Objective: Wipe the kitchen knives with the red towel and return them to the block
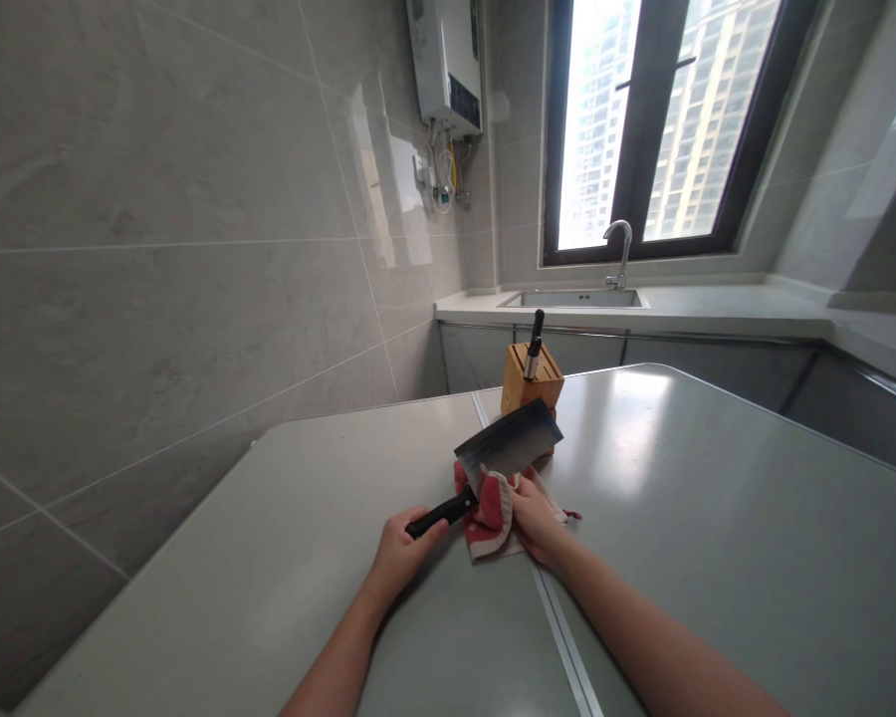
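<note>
My left hand [406, 548] is wrapped round the black handle of a cleaver [509, 440]. Its broad dark blade is raised above the table and slants up to the right. A red and white cloth [491, 518] is gripped in my right hand [536, 516], its folds against the lower edge of the blade near the handle. Part of the cloth hangs below the blade. Just behind the blade stands a wooden knife block [545, 370], partly hidden by it. One black-handled tool [535, 344] sticks up out of the block.
The pale table [343, 588] has a metal seam strip [563, 637] running through it and rounded far corners. Beyond it are a counter [717, 302] with a sink [574, 298] and faucet [621, 249]. A water heater [448, 65] hangs on the tiled wall left of the window.
</note>
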Demonstrator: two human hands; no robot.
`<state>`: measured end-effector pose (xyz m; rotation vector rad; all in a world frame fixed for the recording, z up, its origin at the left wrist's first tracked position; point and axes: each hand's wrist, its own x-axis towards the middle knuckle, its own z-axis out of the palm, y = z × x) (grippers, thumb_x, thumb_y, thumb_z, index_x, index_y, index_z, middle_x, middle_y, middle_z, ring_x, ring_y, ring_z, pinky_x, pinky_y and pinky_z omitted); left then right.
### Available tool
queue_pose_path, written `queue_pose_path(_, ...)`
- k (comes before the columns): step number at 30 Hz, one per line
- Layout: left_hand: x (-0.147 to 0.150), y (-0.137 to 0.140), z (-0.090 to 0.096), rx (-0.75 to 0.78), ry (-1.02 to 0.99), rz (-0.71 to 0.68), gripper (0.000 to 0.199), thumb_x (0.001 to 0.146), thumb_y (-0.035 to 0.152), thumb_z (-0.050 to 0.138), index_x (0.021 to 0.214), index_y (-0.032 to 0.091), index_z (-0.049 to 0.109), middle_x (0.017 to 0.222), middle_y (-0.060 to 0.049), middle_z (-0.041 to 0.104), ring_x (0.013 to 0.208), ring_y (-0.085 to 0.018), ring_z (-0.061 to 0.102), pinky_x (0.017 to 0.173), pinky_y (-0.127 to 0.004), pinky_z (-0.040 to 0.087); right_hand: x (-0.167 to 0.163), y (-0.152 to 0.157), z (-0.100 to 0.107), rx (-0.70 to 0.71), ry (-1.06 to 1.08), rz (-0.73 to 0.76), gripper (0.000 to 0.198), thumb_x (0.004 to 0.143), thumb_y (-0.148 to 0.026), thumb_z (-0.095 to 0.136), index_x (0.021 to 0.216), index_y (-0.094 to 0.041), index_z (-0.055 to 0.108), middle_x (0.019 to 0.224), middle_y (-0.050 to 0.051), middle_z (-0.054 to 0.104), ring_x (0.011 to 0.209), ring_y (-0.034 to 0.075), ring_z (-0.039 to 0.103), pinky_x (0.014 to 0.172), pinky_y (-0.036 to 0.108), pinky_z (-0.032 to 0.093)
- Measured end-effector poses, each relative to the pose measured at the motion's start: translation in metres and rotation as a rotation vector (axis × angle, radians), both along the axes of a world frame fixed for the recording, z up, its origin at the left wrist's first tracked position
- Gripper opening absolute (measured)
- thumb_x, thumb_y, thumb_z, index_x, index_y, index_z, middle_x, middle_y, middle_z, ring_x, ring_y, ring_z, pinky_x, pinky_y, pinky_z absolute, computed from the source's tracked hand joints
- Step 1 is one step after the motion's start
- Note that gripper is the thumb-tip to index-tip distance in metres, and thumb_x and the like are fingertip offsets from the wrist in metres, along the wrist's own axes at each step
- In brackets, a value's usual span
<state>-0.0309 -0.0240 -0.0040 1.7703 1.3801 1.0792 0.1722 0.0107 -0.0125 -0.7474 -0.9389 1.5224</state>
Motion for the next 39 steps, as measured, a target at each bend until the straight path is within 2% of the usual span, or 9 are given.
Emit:
queue_pose_path(5, 0.001, -0.002, 0.002, 0.0, -0.005, -0.002, 0.033, 0.075, 0.044, 0.058, 0.069, 0.012, 0.058, 0.057, 0.003, 0.044, 0.053, -0.01, 0.037, 0.048, -0.021, 0.025, 0.0, 0.0, 0.0, -0.003, -0.019, -0.015, 0.027, 0.07, -0.042, 0.065, 0.088, -0.023, 0.058, 0.079, 0.001, 0.069, 0.069, 0.019, 0.064, 0.061, 0.029, 0.05)
queue_pose_path(9, 0.001, -0.001, 0.002, -0.003, 0.007, -0.004, 0.033, 0.076, 0.043, 0.057, 0.068, 0.011, 0.058, 0.056, 0.002, 0.043, 0.054, -0.01, 0.037, 0.049, -0.021, 0.026, 0.0, 0.0, 0.002, -0.03, -0.06, -0.023, 0.028, 0.069, -0.043, 0.066, 0.085, -0.022, 0.058, 0.078, 0.002, 0.07, 0.069, 0.02, 0.064, 0.058, 0.028, 0.05)
queue_pose_path(18, 0.0, -0.002, 0.003, 0.008, 0.022, -0.004, 0.034, 0.076, 0.043, 0.056, 0.063, 0.011, 0.057, 0.056, 0.002, 0.044, 0.055, -0.01, 0.037, 0.05, -0.022, 0.026, 0.001, -0.006, 0.011, 0.009, -0.015, 0.063, 0.02, 0.071, -0.038, 0.065, 0.08, -0.021, 0.058, 0.073, 0.001, 0.068, 0.062, 0.018, 0.062, 0.056, 0.028, 0.05)
queue_pose_path(26, 0.0, 0.0, 0.004, -0.004, 0.022, -0.023, 0.035, 0.077, 0.043, 0.055, 0.065, 0.01, 0.06, 0.058, -0.001, 0.051, 0.056, -0.012, 0.043, 0.052, -0.023, 0.029, 0.001, -0.003, 0.009, 0.017, -0.079, 0.046, 0.025, 0.069, -0.043, 0.066, 0.076, -0.02, 0.057, 0.07, 0.001, 0.068, 0.061, 0.017, 0.062, 0.058, 0.028, 0.05)
queue_pose_path(33, -0.001, 0.001, 0.0, 0.012, 0.024, 0.006, 0.035, 0.076, 0.044, 0.057, 0.067, 0.011, 0.058, 0.058, 0.002, 0.045, 0.055, -0.01, 0.038, 0.049, -0.022, 0.026, 0.0, -0.004, 0.012, -0.022, -0.086, 0.046, 0.025, 0.066, -0.042, 0.067, 0.073, -0.022, 0.056, 0.067, 0.001, 0.067, 0.06, 0.019, 0.062, 0.059, 0.031, 0.051)
queue_pose_path(39, -0.001, 0.0, -0.001, 0.006, 0.017, 0.001, 0.034, 0.075, 0.044, 0.057, 0.065, 0.011, 0.056, 0.056, 0.003, 0.042, 0.054, -0.01, 0.036, 0.048, -0.021, 0.025, -0.001, -0.004, 0.011, 0.004, -0.073, 0.031, 0.025, 0.069, -0.044, 0.064, 0.078, -0.022, 0.057, 0.069, 0.002, 0.068, 0.065, 0.021, 0.063, 0.059, 0.032, 0.051)
